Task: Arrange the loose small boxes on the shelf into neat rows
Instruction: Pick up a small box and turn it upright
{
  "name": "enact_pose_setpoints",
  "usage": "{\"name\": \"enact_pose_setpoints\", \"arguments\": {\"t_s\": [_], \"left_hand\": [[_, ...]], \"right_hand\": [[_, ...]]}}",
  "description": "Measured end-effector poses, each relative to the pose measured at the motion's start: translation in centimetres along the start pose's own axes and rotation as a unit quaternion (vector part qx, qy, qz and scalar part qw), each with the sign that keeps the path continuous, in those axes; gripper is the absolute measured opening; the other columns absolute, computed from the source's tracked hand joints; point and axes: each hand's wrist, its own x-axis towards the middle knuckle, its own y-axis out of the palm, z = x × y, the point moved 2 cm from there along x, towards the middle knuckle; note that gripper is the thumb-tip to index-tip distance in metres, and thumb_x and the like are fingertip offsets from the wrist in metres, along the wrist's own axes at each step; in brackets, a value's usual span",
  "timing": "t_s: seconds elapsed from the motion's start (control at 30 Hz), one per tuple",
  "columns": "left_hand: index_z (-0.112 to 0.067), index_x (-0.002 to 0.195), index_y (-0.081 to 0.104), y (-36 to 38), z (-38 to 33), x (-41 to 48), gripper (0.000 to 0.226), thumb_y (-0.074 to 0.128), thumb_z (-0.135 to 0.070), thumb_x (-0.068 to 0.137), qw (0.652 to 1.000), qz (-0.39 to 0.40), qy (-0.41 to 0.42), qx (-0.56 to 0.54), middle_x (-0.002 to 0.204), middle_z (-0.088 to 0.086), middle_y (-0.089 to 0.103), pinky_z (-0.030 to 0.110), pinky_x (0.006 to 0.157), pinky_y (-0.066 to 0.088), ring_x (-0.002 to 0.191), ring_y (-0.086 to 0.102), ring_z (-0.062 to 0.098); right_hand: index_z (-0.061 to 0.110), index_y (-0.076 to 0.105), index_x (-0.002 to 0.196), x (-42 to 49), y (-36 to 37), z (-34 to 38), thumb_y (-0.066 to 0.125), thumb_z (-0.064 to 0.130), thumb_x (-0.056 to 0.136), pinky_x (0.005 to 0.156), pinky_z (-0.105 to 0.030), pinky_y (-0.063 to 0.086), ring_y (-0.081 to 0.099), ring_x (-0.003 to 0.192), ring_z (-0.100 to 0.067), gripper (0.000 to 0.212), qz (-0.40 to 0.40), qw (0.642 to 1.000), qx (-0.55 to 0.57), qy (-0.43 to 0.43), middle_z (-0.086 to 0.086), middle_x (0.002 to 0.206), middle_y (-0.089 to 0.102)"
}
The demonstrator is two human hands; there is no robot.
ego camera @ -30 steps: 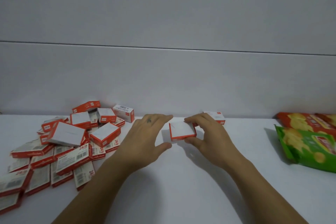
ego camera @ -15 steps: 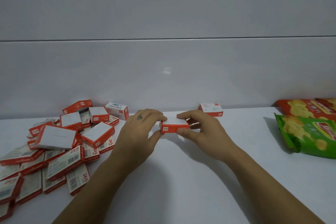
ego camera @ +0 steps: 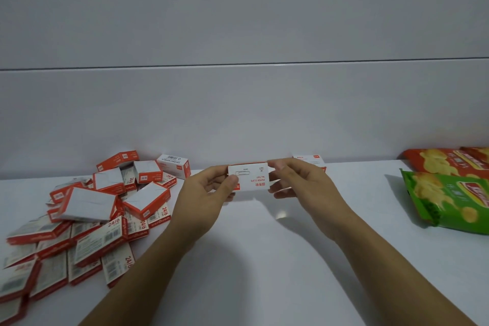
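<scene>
Both hands hold one small white-and-red paper-clip box [ego camera: 251, 176] just above the white shelf [ego camera: 251, 259], its printed face turned toward me. My left hand [ego camera: 209, 193] pinches its left end and my right hand [ego camera: 299, 185] pinches its right end. A second box of the same kind [ego camera: 311, 160] sits by the back wall, partly hidden behind my right hand. A loose heap of red-and-white small boxes [ego camera: 105, 206] covers the left part of the shelf, lying at all angles, some stacked on others.
Snack bags lie at the right: a green one [ego camera: 449, 201] in front and a red one [ego camera: 444, 161] behind it. A plain grey wall [ego camera: 238, 114] closes the back of the shelf.
The box has been lifted off the shelf and turned so its printed face shows. Both hands rose with it, and the left hand now pinches it.
</scene>
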Motion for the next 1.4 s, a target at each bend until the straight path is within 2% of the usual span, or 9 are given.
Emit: {"name": "enact_pose_setpoints", "arguments": {"t_s": [0.2,0.37,0.6,0.7,0.83,0.97,1.13,1.23,1.4], "left_hand": [[-0.024,0.119,0.065,0.2,0.5,-0.1,0.027,0.055,-0.025,0.094,0.999,0.028,0.006,0.032,0.103,-0.01,0.07,0.031,0.078,0.059,0.095,0.067,0.014],[-0.036,0.118,0.063,0.5,0.2,-0.3,0.028,0.052,-0.026,0.094,0.997,0.067,0.027,0.02,0.107,-0.008,0.067,0.028,0.075,0.058,0.098,0.066,0.013],[-0.018,0.097,0.052,0.4,-0.7,-0.5,0.019,0.066,-0.022,0.085,0.994,0.002,-0.015,-0.104,0.091,0.005,0.072,0.035,0.066,0.058,0.08,0.072,0.02],[-0.011,0.087,0.056,0.2,-0.8,-0.5,0.022,0.069,-0.026,0.078,0.994,0.009,0.006,-0.104,0.081,0.003,0.072,0.035,0.064,0.055,0.076,0.071,0.021],[-0.016,0.082,0.064,0.0,-0.9,-0.7,0.028,0.07,-0.038,0.066,0.998,0.013,0.029,-0.063,0.078,-0.001,0.072,0.038,0.066,0.057,0.073,0.071,0.022],[-0.024,0.081,0.066,0.1,-0.8,-0.7,0.024,0.069,-0.045,0.071,0.999,0.012,0.041,-0.023,0.078,-0.005,0.071,0.034,0.063,0.057,0.073,0.07,0.02],[-0.036,0.114,0.053,0.3,-0.6,-1.0,0.045,0.061,-0.061,0.076,0.985,0.025,0.107,0.136,0.105,-0.025,0.057,0.016,0.07,0.051,0.097,0.058,0.002],[-0.044,0.123,0.04,0.4,-0.5,-1.2,0.061,0.072,-0.053,0.072,0.966,0.045,0.138,0.213,0.113,-0.034,0.044,0.012,0.069,0.048,0.104,0.049,-0.004],[-0.039,0.123,0.045,0.6,-0.1,-1.0,0.058,0.076,-0.041,0.074,0.954,0.028,0.167,0.249,0.124,-0.018,0.052,0.014,0.072,0.05,0.102,0.051,-0.001]], "right_hand": [[0.025,0.066,0.106,-0.1,0.4,-0.3,0.06,0.026,0.092,0.074,-0.025,0.055,0.067,0.073,-0.006,0.016,-0.001,1.0,-0.025,-0.006,0.008,0.083,0.073],[0.021,0.066,0.104,-0.2,0.8,-0.7,0.067,0.025,0.087,0.078,-0.029,0.054,0.07,0.081,-0.013,0.018,0.036,0.998,-0.059,0.0,0.003,0.079,0.071],[0.029,0.057,0.122,-0.5,1.5,-0.9,0.069,0.019,0.086,0.082,-0.035,0.055,0.069,0.076,-0.017,0.04,0.1,0.992,-0.073,0.003,0.001,0.071,0.071],[0.018,0.066,0.102,-0.8,1.8,-0.6,0.065,0.025,0.089,0.079,-0.036,0.055,0.071,0.075,-0.019,0.015,0.099,0.993,-0.071,0.006,-0.002,0.078,0.074],[0.014,0.068,0.092,-0.8,2.0,-0.6,0.068,0.023,0.087,0.07,-0.031,0.055,0.067,0.068,-0.015,0.011,0.073,0.995,-0.062,0.013,-0.003,0.079,0.073],[0.011,0.07,0.088,-0.9,2.0,-0.8,0.069,0.016,0.086,0.067,-0.026,0.055,0.064,0.065,-0.015,0.005,0.08,0.995,-0.054,0.025,-0.008,0.077,0.072],[0.008,0.07,0.086,-0.4,1.4,-0.9,0.068,0.016,0.086,0.066,-0.028,0.056,0.066,0.065,-0.017,0.009,0.017,0.998,-0.036,0.044,-0.007,0.076,0.072],[0.004,0.07,0.088,-0.1,0.6,-0.8,0.065,0.017,0.088,0.066,-0.031,0.058,0.065,0.064,-0.018,0.014,-0.031,0.997,0.014,0.065,-0.006,0.076,0.072],[0.004,0.071,0.094,0.0,0.3,-0.8,0.062,0.017,0.091,0.066,-0.032,0.057,0.063,0.065,-0.018,0.016,-0.026,0.994,0.058,0.084,-0.006,0.078,0.072]]}}
